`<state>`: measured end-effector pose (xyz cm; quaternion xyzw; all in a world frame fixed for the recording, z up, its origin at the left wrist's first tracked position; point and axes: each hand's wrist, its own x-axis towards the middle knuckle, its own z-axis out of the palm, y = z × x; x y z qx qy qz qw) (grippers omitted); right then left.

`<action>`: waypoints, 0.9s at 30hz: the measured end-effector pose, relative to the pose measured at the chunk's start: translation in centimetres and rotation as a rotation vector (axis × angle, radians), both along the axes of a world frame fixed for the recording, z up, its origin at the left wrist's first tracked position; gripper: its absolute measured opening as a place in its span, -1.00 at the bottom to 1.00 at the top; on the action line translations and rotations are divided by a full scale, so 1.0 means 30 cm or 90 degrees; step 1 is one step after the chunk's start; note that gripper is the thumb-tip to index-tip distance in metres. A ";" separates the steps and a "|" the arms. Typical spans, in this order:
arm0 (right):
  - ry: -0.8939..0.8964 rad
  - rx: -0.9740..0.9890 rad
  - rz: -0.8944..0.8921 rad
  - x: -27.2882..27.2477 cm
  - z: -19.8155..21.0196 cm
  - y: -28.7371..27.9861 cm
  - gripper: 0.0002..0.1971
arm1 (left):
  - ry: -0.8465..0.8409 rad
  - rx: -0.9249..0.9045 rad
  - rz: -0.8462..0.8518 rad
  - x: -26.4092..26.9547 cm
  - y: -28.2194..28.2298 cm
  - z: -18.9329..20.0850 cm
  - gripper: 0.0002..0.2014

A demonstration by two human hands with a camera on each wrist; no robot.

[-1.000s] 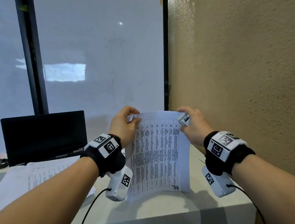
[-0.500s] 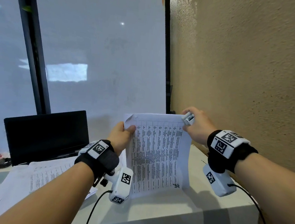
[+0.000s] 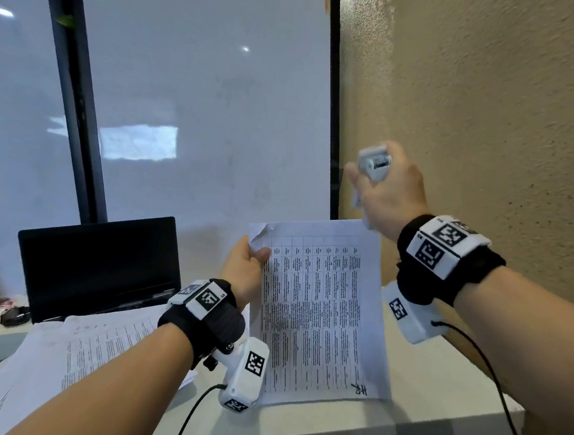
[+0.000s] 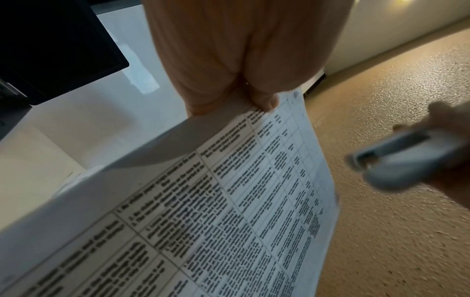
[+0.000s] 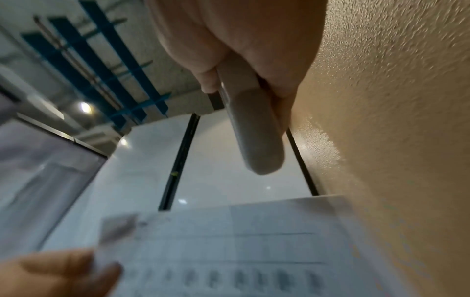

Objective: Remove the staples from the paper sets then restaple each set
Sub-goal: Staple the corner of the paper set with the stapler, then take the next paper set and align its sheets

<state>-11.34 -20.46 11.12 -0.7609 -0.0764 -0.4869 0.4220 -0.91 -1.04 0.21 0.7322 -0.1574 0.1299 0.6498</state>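
A paper set (image 3: pixel 319 309) is held upright on the surface (image 3: pixel 435 411), a stapler (image 3: pixel 374 164) raised above its right corner; more papers (image 3: pixel 72 351) and a laptop (image 3: pixel 100 264) are placed leftward.

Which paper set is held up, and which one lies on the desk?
The set pinched by the left hand stands upright with a curled corner; the other set lies flat beside the laptop.

Bare forearms; black wristbands w/ white tag-printed blocks, white cam pods beneath, thin black cables trailing.
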 end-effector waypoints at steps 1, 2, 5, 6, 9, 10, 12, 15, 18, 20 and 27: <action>-0.017 0.036 0.042 -0.003 0.020 0.028 -0.79 | -0.004 -0.003 -0.007 -0.008 -0.003 0.004 -0.89; -0.025 0.064 0.078 0.003 0.034 0.057 -0.78 | -0.005 -0.006 -0.011 -0.019 -0.007 0.009 -0.89; -0.016 0.111 0.152 0.040 0.040 0.139 -0.75 | -0.013 -0.004 -0.018 -0.045 -0.015 0.016 -0.82; -0.010 0.109 0.163 0.058 0.034 0.161 -0.76 | -0.023 0.005 -0.016 -0.053 -0.015 0.016 -0.81; 0.004 0.092 0.182 0.099 0.014 0.217 -0.77 | -0.052 0.041 -0.007 -0.085 -0.009 0.026 -0.94; 0.003 0.093 0.186 0.112 0.012 0.232 -0.75 | -0.051 0.046 0.001 -0.093 -0.005 0.028 -0.90; -0.010 0.094 0.180 0.133 0.012 0.258 -0.69 | -0.048 0.051 -0.002 -0.104 0.005 0.029 -0.84; -0.024 0.085 0.161 0.155 0.013 0.289 -0.66 | -0.063 0.072 0.001 -0.112 0.015 0.026 -0.89; -0.042 0.085 0.151 0.167 0.008 0.312 -0.70 | -0.081 0.083 0.002 -0.124 0.016 0.028 -0.92; -0.054 0.087 0.147 0.171 0.003 0.325 -0.72 | -0.086 0.097 -0.010 -0.136 0.017 0.031 -0.92; -0.094 0.085 0.143 0.174 0.000 0.350 -0.65 | -0.073 0.127 -0.039 -0.149 0.034 0.025 -0.90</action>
